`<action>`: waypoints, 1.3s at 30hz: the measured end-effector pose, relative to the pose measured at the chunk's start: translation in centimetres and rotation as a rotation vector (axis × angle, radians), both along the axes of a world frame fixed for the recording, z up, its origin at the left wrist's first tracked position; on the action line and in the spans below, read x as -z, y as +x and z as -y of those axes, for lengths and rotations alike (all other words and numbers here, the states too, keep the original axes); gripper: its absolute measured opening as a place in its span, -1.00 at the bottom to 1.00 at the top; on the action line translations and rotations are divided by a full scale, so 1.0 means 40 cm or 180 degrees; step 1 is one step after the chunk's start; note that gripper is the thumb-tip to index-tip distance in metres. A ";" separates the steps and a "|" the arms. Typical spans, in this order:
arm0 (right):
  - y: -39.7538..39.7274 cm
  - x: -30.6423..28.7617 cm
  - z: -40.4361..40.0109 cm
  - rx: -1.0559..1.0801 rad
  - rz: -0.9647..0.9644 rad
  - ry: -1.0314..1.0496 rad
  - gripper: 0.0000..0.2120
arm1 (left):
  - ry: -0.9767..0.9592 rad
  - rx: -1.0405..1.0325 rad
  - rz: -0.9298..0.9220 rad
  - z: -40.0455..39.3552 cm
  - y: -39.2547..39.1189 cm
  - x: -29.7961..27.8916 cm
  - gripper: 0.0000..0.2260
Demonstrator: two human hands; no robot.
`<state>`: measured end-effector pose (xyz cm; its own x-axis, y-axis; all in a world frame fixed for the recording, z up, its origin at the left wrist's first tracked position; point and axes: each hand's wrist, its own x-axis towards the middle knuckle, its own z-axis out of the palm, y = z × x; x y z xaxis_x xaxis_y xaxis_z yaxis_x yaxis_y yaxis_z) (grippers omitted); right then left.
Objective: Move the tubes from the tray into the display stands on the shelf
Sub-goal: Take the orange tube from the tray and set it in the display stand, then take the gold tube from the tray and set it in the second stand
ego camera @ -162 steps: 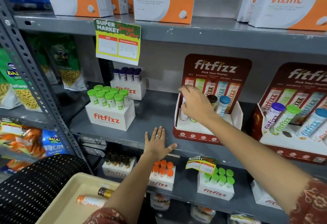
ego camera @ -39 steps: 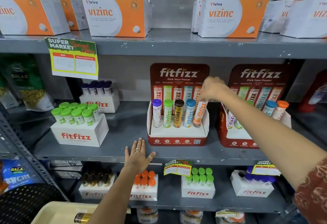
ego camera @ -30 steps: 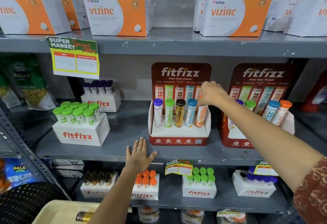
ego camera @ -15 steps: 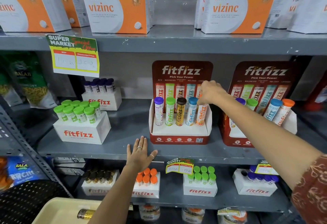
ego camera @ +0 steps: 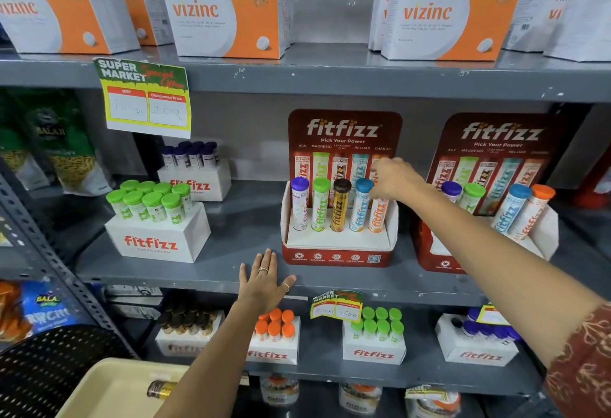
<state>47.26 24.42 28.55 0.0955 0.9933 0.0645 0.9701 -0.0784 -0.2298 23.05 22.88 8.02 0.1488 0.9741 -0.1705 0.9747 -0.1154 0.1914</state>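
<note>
The middle red fitfizz display stand (ego camera: pixel 340 247) on the grey shelf holds a purple-capped, a green-capped, a black-capped gold and a blue-capped tube side by side. An orange tube (ego camera: pixel 378 217) stands in its rightmost slot. My right hand (ego camera: pixel 395 179) is closed over the top of that tube and hides its cap. My left hand (ego camera: pixel 264 282) lies flat, fingers spread, on the shelf's front edge left of the stand. The beige tray (ego camera: pixel 109 388) sits at the bottom left with a gold tube (ego camera: pixel 162 388) in it, partly behind my left forearm.
A second red fitfizz stand (ego camera: pixel 496 135) at the right holds several tubes behind my right arm. White fitfizz boxes (ego camera: pixel 155 239) of capped tubes stand at the left and on the shelf below. Vizinc cartons (ego camera: pixel 228 14) line the top shelf. A price tag (ego camera: pixel 145 100) hangs from its edge.
The orange tube has gone from leaning to standing nearly upright in the rightmost slot, with my right hand staying on its top. My left hand has stayed on the shelf edge.
</note>
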 end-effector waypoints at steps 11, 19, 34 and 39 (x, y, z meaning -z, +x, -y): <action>-0.279 0.118 0.074 -0.1288 0.0433 0.1126 -0.70 | 0.1066 -0.0381 0.0178 0.104 -0.175 0.018 -0.45; -0.547 0.344 0.103 -0.2172 0.0553 0.0453 -0.76 | 0.0488 -0.0965 -0.0102 0.246 -0.408 0.161 -0.40; -0.843 0.751 0.194 -0.2357 0.0676 -0.1475 -0.78 | -0.0959 -0.1698 0.0052 0.436 -0.571 0.483 -0.25; -0.866 0.836 0.220 -0.2153 0.0958 -0.1688 -0.76 | -0.1066 -0.1718 0.0061 0.452 -0.573 0.534 -0.21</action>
<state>12.61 15.63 -4.90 -0.4654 0.7377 -0.4890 0.8606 0.5062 -0.0555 0.14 4.79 -13.35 -0.3423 0.8070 -0.4812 0.8749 0.4605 0.1498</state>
